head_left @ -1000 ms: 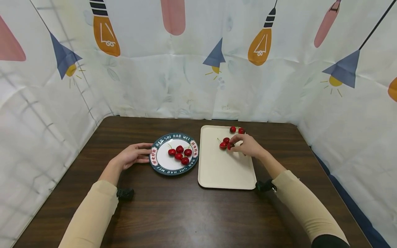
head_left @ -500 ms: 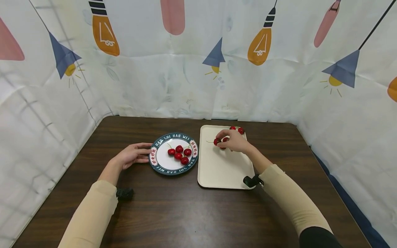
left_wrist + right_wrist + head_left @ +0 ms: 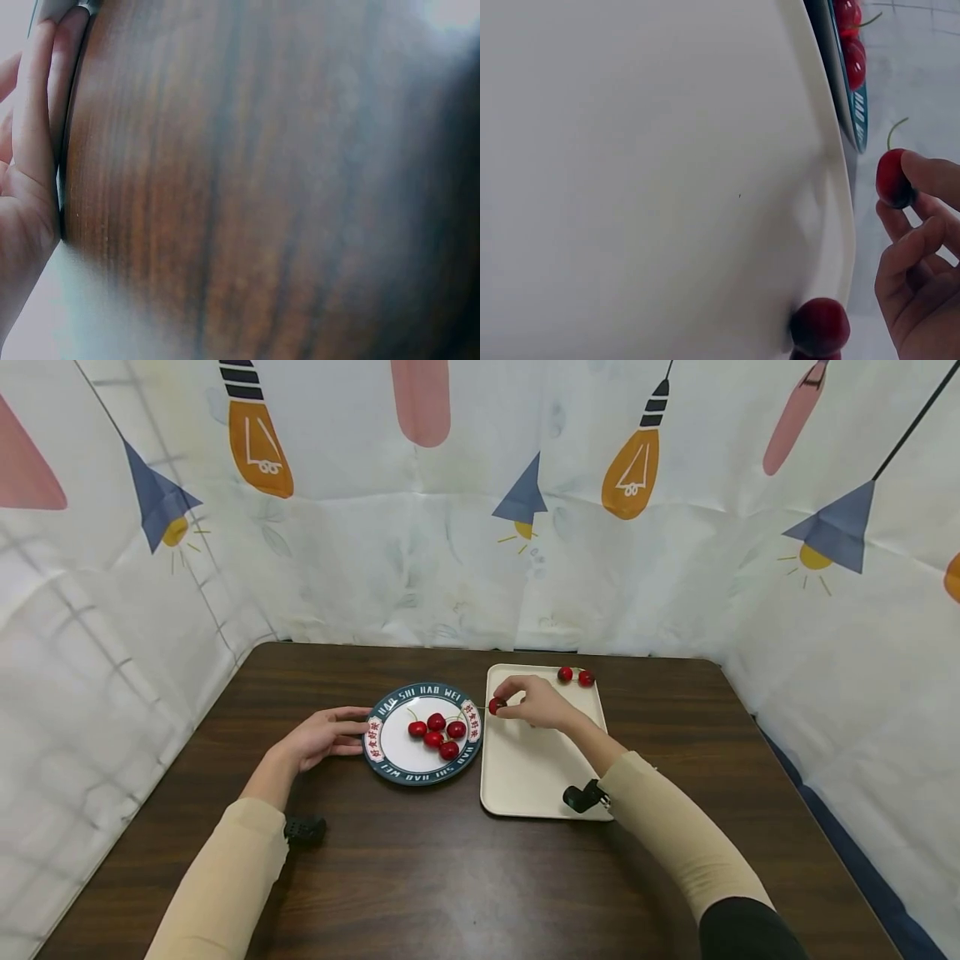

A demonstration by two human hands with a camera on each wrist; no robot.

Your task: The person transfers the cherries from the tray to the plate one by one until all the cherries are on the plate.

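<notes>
My right hand (image 3: pixel 536 702) pinches a red cherry (image 3: pixel 894 178) between thumb and fingertips, its green stem pointing away from the hand. In the head view that cherry is over the left edge of the cream tray (image 3: pixel 540 777), near the plate. Other cherries (image 3: pixel 820 327) lie on the tray close by, covered by my right hand in the head view. My left hand (image 3: pixel 328 735) rests with extended fingers at the left rim of a round white plate (image 3: pixel 397 743) with a dark teal border. Several cherries (image 3: pixel 433 739) sit in the plate's middle.
Two cherries (image 3: pixel 575 676) lie at the tray's far right corner. Plate and tray stand side by side on a dark wooden table (image 3: pixel 420 877). A white curtain (image 3: pixel 450 568) printed with lamps and bulbs hangs behind and at both sides.
My right hand has picked a cherry from the cluster on the tray and moved left with it toward the plate. The left hand stays at the plate's rim.
</notes>
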